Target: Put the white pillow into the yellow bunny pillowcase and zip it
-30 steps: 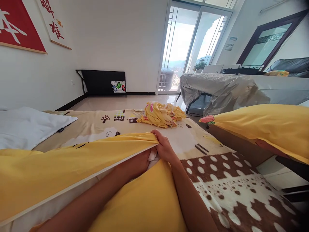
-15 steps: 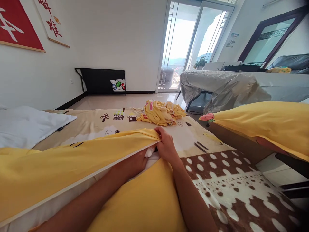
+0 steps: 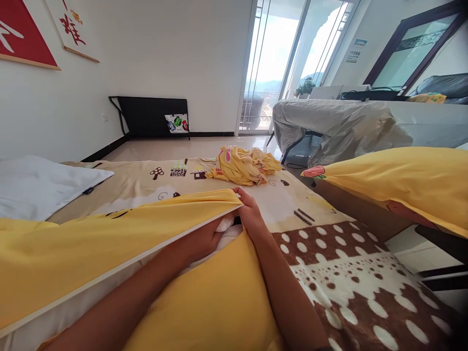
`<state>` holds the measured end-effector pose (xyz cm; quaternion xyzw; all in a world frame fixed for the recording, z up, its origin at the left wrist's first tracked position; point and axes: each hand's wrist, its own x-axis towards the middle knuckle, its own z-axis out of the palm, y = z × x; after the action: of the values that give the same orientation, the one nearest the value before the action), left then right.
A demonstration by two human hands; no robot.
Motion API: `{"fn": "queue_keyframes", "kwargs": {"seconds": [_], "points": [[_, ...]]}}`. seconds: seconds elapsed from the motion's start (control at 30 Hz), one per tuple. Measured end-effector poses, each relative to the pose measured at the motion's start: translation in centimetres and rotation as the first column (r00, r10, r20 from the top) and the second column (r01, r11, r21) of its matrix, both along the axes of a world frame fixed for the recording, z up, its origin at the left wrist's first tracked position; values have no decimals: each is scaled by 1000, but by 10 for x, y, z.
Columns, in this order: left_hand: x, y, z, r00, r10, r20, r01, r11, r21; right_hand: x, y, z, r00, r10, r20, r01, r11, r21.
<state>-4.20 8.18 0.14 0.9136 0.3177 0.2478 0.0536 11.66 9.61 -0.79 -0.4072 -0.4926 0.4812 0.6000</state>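
A yellow pillowcase (image 3: 120, 243) lies across the front, its long edge open, with a white pillow (image 3: 47, 317) showing inside. My left hand (image 3: 206, 236) reaches in through that opening, closed around a bunched white corner of the pillow near the case's far end. The fabric overhead partly hides its fingers. My right hand (image 3: 250, 209) pinches the far corner of the pillowcase from outside, thumb and fingers pressed together on the cloth. Beneath my forearms, the lower yellow side of the case bulges toward me.
A patterned blanket (image 3: 307, 263) covers the bed. Crumpled yellow cloth (image 3: 243, 165) lies beyond my hands. At left is a white pillow or cushion (image 3: 44, 183); at right, a stuffed yellow pillow (image 3: 395, 183). A plastic-covered table (image 3: 329, 122) stands behind, near a glass door (image 3: 274, 68).
Both hands keep their hold at the case's far corner, with the left hand shifting only slightly. The whole view has tilted down or shifted a little.
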Motion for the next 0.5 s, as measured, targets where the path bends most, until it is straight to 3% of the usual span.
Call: {"fn": "queue_keyframes", "kwargs": {"seconds": [0.27, 0.4, 0.5], "points": [[-4, 1, 4, 999, -38, -29, 38, 999, -26, -2, 6, -7, 985, 15, -170, -15, 1000, -2], [-4, -2, 4, 991, -71, -109, 74, 997, 23, -2, 7, -8, 984, 2, -177, 1, 1000, 21], [-4, -6, 2, 986, -29, -163, 48, 992, 113, -1, 8, -10, 995, -64, -78, 68, 997, 39]]}}
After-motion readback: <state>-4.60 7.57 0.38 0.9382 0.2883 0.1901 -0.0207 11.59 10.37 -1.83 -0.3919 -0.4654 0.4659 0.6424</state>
